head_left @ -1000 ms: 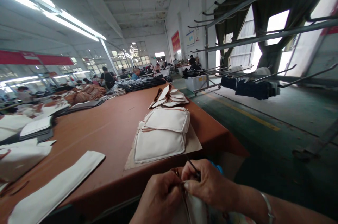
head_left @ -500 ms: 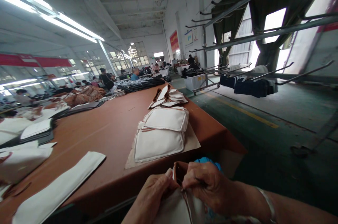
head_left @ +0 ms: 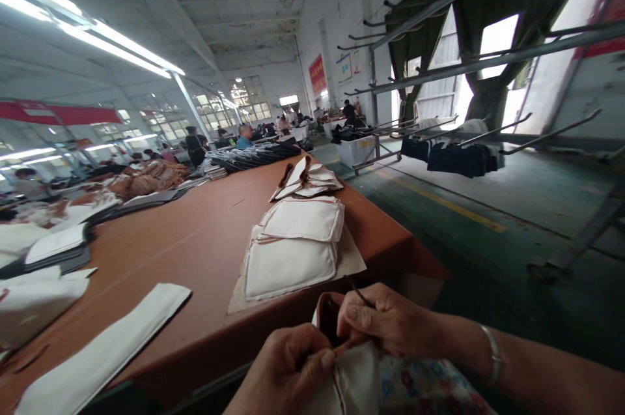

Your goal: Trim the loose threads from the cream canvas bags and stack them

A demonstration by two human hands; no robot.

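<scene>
In front of the table edge, a white sewn piece with a brown lining [head_left: 359, 369] is held between both hands. My left hand [head_left: 295, 363] pinches its seam with thumb and forefinger. Just right of it and slightly higher, my right hand [head_left: 385, 318] is closed on the brown-lined edge. A thin dark stick-like object [head_left: 359, 291] juts up from the right fingers; its kind I cannot make out. Beyond the hands, stacked white padded pieces [head_left: 290, 265] lie on a sheet of brown paper [head_left: 352, 257], with folded white and brown pieces [head_left: 312, 179] behind.
The brown-topped table [head_left: 195, 232] runs away ahead. A long white strip [head_left: 105, 350] lies at left near more white pieces [head_left: 36, 304]. Dark goods [head_left: 254, 156] are piled at the far end. On the right stands a metal rack [head_left: 469, 66] with long prongs. Several people work farther back.
The left hand has shifted down along the seam. My right hand has lifted slightly and turned, bringing the thin dark object into view. The piece stays held in both hands.
</scene>
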